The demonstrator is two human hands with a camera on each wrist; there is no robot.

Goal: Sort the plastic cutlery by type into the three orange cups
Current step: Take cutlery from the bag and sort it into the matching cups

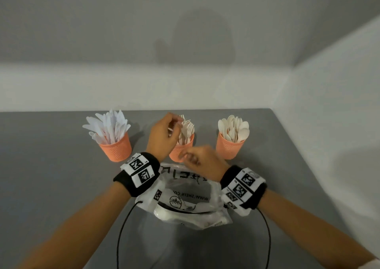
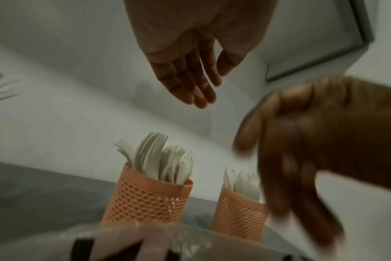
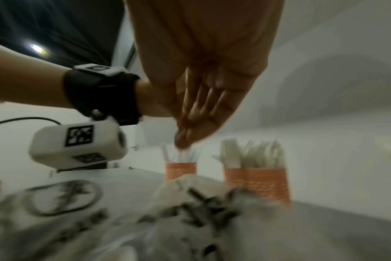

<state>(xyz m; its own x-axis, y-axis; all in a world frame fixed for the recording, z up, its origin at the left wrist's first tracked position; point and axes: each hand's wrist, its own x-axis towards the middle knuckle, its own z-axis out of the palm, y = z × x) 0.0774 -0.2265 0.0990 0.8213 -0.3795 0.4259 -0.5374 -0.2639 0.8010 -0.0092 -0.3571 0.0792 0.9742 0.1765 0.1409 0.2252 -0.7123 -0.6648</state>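
Note:
Three orange mesh cups stand in a row on the grey table. The left cup [image 1: 116, 148] holds white knives, the middle cup [image 1: 178, 152] [image 2: 145, 199] forks, the right cup [image 1: 229, 147] [image 2: 239, 217] spoons. My left hand [image 1: 164, 133] [image 2: 190, 79] hovers over the fork cup with straight fingers; a thin white piece shows at its fingertips in the head view, but the left wrist view shows the palm bare. My right hand [image 1: 197, 157] [image 3: 201, 98] hangs in front of the fork cup, motion-blurred, fingers loosely bent, and I see nothing in it.
A crumpled clear plastic bag [image 1: 185, 201] [image 3: 167, 220] with printed lettering and white pieces inside lies between my wrists, just in front of the cups. White walls close the table at the back and right. Black cables [image 1: 121, 227] run from both wristbands toward me.

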